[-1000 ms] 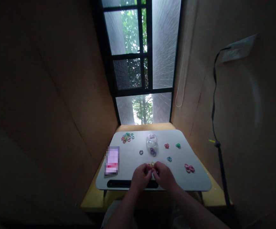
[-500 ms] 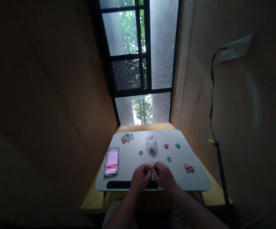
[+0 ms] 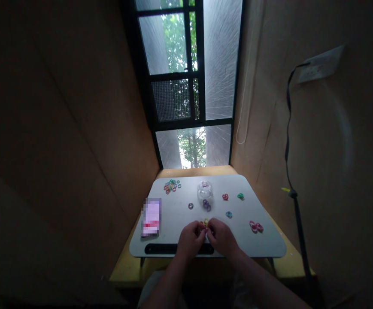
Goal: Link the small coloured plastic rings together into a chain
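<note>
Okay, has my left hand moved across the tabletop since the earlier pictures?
No, not visibly: your left hand still reaches over the black slot at about the same place along it.

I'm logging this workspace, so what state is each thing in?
Left hand: fingers curled in, grip unclear.
Right hand: fingers curled in, grip unclear.
White table: standing, legs out.
Mixed rings: loosely heaped.
Purple rings: clustered.
Clear container: open or shut, cannot tell.
Pixelated slab: lying down.
Black cord: hanging from the wall plate.
</note>
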The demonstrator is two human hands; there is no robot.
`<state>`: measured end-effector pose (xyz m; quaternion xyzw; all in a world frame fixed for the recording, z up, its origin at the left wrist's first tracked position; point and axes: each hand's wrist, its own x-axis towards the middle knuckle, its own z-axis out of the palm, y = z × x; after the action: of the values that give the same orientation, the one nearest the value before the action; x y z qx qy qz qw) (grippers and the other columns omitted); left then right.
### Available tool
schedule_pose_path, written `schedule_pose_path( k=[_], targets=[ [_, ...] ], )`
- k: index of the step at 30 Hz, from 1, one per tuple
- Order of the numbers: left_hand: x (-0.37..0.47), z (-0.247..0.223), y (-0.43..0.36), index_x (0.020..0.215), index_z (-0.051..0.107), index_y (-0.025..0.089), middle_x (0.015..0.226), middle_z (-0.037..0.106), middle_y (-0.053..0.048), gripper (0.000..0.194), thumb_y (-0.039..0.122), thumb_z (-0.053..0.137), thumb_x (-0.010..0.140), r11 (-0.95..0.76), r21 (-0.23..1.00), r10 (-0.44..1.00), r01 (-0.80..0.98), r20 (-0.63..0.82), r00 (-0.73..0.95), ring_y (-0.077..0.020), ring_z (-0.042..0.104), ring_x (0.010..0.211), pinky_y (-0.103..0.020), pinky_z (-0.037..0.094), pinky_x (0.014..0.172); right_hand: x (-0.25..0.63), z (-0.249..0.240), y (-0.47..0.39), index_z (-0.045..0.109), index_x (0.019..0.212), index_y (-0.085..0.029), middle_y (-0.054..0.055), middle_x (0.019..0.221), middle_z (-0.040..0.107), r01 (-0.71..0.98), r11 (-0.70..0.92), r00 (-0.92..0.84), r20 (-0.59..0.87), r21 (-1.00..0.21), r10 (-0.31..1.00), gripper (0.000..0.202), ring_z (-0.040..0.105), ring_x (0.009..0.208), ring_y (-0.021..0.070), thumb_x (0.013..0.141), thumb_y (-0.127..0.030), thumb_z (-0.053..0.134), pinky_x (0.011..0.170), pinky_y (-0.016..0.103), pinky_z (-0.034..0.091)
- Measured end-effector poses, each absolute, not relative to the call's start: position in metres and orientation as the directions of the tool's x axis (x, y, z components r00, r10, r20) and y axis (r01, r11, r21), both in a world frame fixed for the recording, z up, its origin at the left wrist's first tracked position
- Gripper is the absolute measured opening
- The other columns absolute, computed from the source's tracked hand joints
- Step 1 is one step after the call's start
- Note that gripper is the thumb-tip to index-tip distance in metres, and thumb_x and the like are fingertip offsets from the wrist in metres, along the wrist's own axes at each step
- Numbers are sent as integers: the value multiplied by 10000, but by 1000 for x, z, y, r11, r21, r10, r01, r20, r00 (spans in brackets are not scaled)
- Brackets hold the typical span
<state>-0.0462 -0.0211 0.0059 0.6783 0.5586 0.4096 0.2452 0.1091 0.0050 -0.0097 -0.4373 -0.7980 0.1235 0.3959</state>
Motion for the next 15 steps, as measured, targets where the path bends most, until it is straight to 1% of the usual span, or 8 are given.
schedule_pose_path(
  k=[15],
  targets=[
    [-46,7,-22,799,642,183,710,626,-2,148,305,562,818,-265,782,955,565,293,43,-130,536,641,-235,386,611,109,-8,4,469,733,-208,-2,693,530,603,577,-300,514,-550,803,81,482,647,146,791,-153,476,607,251,321]
  ],
)
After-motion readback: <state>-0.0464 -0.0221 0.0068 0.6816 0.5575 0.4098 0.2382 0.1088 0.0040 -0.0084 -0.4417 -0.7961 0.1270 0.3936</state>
